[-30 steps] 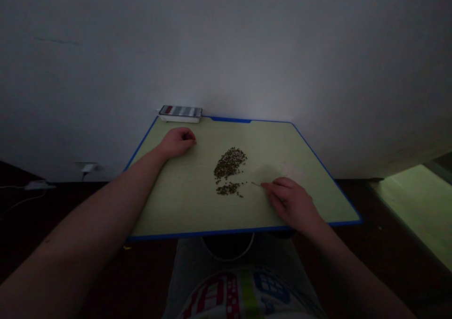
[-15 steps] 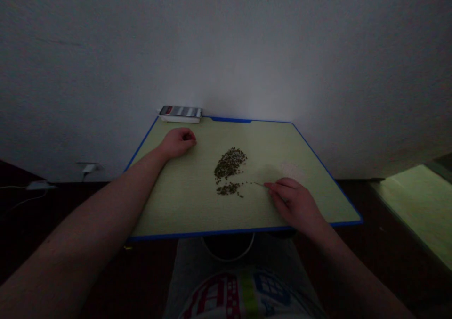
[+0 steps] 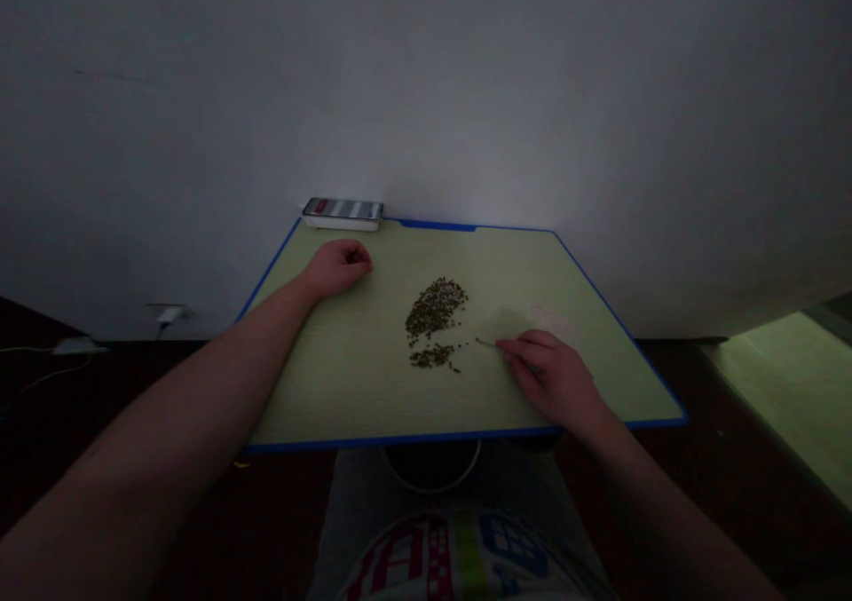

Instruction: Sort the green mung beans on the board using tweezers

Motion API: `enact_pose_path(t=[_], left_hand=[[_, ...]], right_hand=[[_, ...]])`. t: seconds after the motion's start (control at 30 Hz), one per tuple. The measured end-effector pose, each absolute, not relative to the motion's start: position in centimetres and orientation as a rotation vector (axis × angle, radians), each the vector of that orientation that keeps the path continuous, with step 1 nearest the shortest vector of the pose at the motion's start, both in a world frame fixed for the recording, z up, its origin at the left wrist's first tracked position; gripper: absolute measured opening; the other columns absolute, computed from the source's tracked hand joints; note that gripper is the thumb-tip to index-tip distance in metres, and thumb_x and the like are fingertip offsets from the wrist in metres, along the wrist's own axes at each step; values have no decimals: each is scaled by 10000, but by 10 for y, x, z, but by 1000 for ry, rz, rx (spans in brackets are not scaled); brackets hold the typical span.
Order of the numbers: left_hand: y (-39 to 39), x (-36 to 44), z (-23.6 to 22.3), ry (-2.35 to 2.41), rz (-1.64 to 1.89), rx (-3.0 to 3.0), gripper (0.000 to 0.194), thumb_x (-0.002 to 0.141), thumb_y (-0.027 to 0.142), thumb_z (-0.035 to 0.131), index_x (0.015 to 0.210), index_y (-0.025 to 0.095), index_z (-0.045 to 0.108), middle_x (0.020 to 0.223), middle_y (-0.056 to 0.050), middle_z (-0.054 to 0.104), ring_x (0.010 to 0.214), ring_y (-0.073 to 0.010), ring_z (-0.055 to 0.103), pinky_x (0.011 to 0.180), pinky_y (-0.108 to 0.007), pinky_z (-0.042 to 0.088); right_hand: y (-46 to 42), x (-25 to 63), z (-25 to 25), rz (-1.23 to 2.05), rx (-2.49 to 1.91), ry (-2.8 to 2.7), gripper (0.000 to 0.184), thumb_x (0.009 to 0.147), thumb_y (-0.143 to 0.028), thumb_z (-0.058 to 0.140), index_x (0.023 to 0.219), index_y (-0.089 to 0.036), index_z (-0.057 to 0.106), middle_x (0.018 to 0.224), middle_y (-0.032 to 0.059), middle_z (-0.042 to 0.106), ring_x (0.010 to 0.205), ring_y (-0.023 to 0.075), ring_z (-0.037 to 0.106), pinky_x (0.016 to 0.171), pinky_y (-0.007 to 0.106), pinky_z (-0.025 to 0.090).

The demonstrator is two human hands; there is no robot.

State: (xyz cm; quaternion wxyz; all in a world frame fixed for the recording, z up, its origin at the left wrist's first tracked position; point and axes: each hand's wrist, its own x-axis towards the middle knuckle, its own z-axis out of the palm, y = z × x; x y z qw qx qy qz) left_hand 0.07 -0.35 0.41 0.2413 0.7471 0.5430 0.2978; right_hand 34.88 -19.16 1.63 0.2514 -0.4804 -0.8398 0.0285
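Observation:
My right hand (image 3: pixel 549 370) pinches a thin, tweezers-like tool (image 3: pixel 489 343) over the pale tabletop (image 3: pixel 346 379). Its tip points left, with a dark speck at or beside it; I cannot tell whether the speck is gripped. To the left of the tip lies a pile of small dark grains (image 3: pixel 432 308) mixed with whitish ones. A smaller cluster of grains (image 3: pixel 432 356) sits just nearer to me. Beyond my right hand is a faint patch of whitish grains (image 3: pixel 556 321). My left hand (image 3: pixel 337 266) rests on the left of the tabletop, fingers curled in, nothing seen in them.
A phone (image 3: pixel 346 209) lies on a white box at the back left corner, by the wall (image 3: pixel 426 95). Blue edging (image 3: pixel 399 442) borders the tabletop. Below the front edge, a round container (image 3: pixel 432 468) sits at my lap. A plug (image 3: pixel 171 315) is in the wall at left.
My right hand and the tool have shifted very slightly; a dark speck now shows at the tool's tip. My left hand stays in place, and the whole view has moved a little.

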Motion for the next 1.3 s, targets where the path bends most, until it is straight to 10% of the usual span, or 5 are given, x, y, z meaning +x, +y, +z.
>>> enact_pose_path(t=[1.3], left_hand=[[-9, 4, 11, 1503, 813, 2018, 190, 632, 324, 597, 732, 166, 633, 642, -9, 582, 607, -130, 493, 591, -266, 385]], right_hand=[[-185, 343, 15, 51, -1265, -2311, 280, 918, -177, 474, 1061, -176, 715, 868, 101, 667, 784, 208, 613, 689, 357, 529]])
